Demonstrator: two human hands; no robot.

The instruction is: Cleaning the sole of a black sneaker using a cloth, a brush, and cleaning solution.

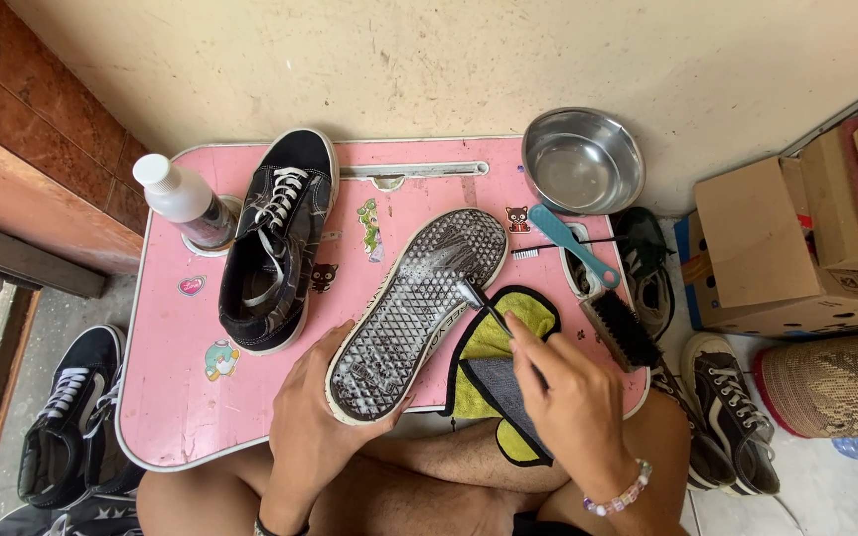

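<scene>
A black sneaker (414, 308) lies sole-up on the pink folding table (181, 397), its waffle sole wet and soapy. My left hand (315, 417) grips its heel end. My right hand (573, 402) holds a thin black brush (489, 310) whose bristles touch the sole's side edge near the toe. A yellow and grey cloth (494, 362) lies under my right hand. A second black sneaker (278, 243) with white laces stands upright on the table to the left.
A white-capped bottle (186, 203) stands at the table's left back. A steel bowl (582, 161) sits at the back right, with a teal-handled brush (573, 243) and black bristle brush (620, 328) nearby. More sneakers lie on the floor left (67, 417) and right (732, 407). Cardboard boxes (786, 238) stand right.
</scene>
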